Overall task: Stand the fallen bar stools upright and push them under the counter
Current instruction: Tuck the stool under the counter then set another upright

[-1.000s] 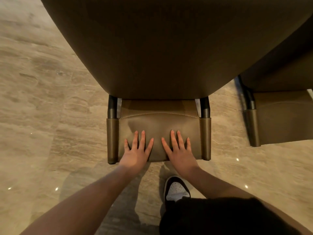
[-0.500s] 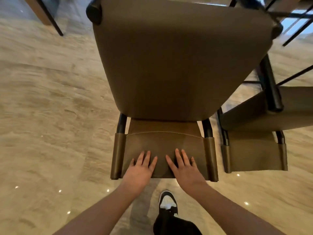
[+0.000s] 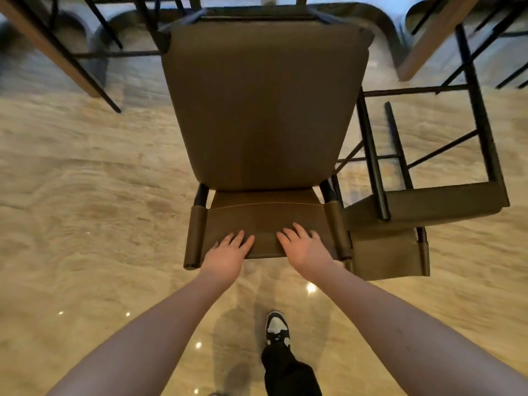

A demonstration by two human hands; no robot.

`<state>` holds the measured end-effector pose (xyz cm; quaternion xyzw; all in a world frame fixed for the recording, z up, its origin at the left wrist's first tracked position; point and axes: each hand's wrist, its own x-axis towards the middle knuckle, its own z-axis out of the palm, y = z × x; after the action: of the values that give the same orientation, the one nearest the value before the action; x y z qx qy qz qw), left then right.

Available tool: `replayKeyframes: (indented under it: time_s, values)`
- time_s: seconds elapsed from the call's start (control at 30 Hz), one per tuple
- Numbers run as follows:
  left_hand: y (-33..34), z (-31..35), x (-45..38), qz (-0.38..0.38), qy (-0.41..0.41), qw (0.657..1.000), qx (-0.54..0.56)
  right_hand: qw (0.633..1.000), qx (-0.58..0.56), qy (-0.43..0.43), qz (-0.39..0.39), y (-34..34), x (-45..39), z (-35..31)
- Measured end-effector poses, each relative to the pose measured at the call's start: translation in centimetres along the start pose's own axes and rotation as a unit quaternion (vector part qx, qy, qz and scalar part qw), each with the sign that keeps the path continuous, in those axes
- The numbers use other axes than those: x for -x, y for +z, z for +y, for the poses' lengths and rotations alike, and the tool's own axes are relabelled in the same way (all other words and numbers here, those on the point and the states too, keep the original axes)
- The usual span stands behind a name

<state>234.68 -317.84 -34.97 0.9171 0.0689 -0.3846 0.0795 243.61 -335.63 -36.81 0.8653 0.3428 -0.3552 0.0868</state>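
**Pressing both palms on the stool's backrest**

Pressing flat against the brown backrest, your left hand (image 3: 228,252) and your right hand (image 3: 307,248) sit side by side on the upright bar stool (image 3: 265,110). Both hands are spread open, fingers straight and pointing forward onto the leather panel; neither curls round anything or grips an edge. The left lies on the left half of the panel, the right on the right half, with a gap of bare leather between them.

The stool you touch stands on its legs with its seat reaching toward the counter (image 3: 371,12) ahead, its front edge near the counter's curved base. Just beside it on your right, a second bar stool (image 3: 428,204) lies tipped over on the marble floor (image 3: 85,195), its black legs and crossbars pointing away from you and its backrest low, near your right wrist.

Your shoe (image 3: 277,328) is planted on the floor behind the upright stool, between your forearms.
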Motion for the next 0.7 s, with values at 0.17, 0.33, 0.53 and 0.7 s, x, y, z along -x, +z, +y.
replayKeyframes:
  time_s: [0.17,0.33,0.53,0.7]
  values:
    - [-8.7,-0.3,1.3,0.001,-0.011,1.0,0.003,1.0,0.005,0.011,0.026,-8.2,1.8,0.3]
    - [-16.9,-2.9,0.7,0.03,0.032,0.999,-0.006,0.998,-0.022,0.036,0.051,-16.4,2.0,1.4]
    - [-23.4,-5.9,-1.4,0.069,0.092,0.993,0.012,0.992,-0.048,0.059,0.104,-22.9,1.0,2.7]
    - [-28.9,-7.5,-2.1,0.121,0.132,0.983,0.048,0.977,-0.056,0.09,0.185,-28.3,0.7,3.3]
